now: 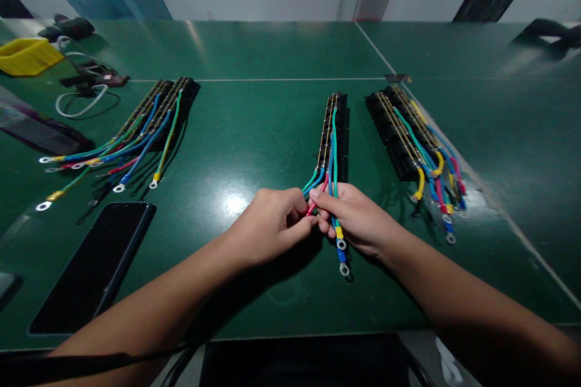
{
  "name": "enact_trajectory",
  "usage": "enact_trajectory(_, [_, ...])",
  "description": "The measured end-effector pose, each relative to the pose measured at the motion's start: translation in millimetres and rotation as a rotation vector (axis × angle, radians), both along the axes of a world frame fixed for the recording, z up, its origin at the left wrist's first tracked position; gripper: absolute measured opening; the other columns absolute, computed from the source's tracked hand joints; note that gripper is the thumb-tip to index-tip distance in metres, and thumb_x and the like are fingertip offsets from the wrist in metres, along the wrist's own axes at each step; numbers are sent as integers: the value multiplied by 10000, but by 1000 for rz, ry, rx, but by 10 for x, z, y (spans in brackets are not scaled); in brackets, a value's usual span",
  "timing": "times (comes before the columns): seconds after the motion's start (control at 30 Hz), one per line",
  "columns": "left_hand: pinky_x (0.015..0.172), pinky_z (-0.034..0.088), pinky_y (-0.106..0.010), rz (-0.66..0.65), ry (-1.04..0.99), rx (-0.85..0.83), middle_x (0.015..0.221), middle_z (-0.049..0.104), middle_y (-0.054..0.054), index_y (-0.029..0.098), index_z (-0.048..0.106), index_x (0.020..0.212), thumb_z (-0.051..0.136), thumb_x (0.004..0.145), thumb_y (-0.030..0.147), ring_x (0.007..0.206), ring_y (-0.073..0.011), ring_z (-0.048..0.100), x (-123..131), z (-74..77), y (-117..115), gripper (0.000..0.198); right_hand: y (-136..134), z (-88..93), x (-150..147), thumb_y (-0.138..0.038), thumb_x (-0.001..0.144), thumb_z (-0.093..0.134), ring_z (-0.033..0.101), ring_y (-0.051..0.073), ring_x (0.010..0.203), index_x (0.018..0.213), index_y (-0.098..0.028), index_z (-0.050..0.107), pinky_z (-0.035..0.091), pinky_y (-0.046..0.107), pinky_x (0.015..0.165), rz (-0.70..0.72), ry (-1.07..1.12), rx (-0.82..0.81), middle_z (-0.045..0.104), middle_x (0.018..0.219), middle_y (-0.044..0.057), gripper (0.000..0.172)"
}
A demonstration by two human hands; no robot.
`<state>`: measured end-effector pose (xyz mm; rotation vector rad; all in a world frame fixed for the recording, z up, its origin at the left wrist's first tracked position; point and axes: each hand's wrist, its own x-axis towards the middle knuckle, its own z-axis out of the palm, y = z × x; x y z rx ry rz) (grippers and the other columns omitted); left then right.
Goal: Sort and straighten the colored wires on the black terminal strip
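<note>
In the middle of the head view lies a long black terminal strip [331,133] with brass-coloured bars, its wires running toward me. My left hand [276,221] is closed, fingers pinching the end of a red wire [311,210]. From the other side my right hand [356,214] grips the wire bundle, thumb against the red wire. Blue and green wires pass through that hand. Below its fingers stick out a yellow-sleeved ring terminal [341,243] and a blue-sleeved ring terminal [344,268]. Other wire ends are hidden behind my left fingers.
Wired strips [154,109] lie at left, and more wired strips [399,127] at right. A phone [95,266] rests near the front left edge. Behind it are a plastic bag [40,124], a cable [84,112] and a yellow bin [29,57] on the green table [254,109].
</note>
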<state>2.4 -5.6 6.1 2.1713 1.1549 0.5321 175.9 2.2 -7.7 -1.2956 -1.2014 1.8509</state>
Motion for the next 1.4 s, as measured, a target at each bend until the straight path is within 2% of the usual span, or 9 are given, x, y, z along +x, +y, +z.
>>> enact_trajectory(0.27, [518,266,-213,-54,94,35,604,555,21,142,598,797,460,914,238,517,-88,467,17,30,-20,205,0,9,-1,-337,901,540,453,63,382,794,-171,544,334,151,347,6,2,6,518,505,-36,198])
enact_trajectory(0.5, [528,288,-205,-15,48,37,639,592,18,148,583,777,541,871,260,554,-92,511,16,3,-4,152,3,3,-2,-327,909,524,453,62,381,778,-170,539,330,153,347,-4,0,-5,523,514,-32,205])
enact_trajectory(0.7, [527,274,-222,-73,110,44,623,561,13,146,594,802,440,925,227,533,-95,481,23,33,-19,213,1,7,1,-331,901,542,458,64,395,798,-176,538,336,154,352,0,4,3,519,526,-37,185])
enact_trajectory(0.87, [531,304,-210,-12,21,21,640,598,21,154,584,779,530,873,248,557,-92,517,7,14,-11,144,1,23,1,-314,917,509,432,57,383,782,-171,538,313,145,345,2,3,-7,508,510,-39,199])
enact_trajectory(1.03, [501,313,-195,61,-31,-69,600,573,41,159,559,750,560,843,270,529,-83,500,0,21,8,145,-21,44,-13,-334,902,533,452,61,376,745,-166,528,322,149,349,-21,-4,8,508,483,-44,230])
enact_trajectory(1.23, [449,303,-175,114,-92,-204,574,525,48,160,516,723,585,823,307,494,-75,473,-12,21,14,191,-57,20,-26,-429,915,493,490,81,390,637,-163,505,378,181,391,-16,-13,58,560,475,2,384])
enact_trajectory(1.4, [399,353,-159,85,-300,-582,570,525,53,162,503,773,593,839,398,436,-72,520,-17,-2,31,261,-42,15,-17,-405,905,519,441,75,356,685,-179,495,322,174,353,-20,31,5,526,454,-30,316])
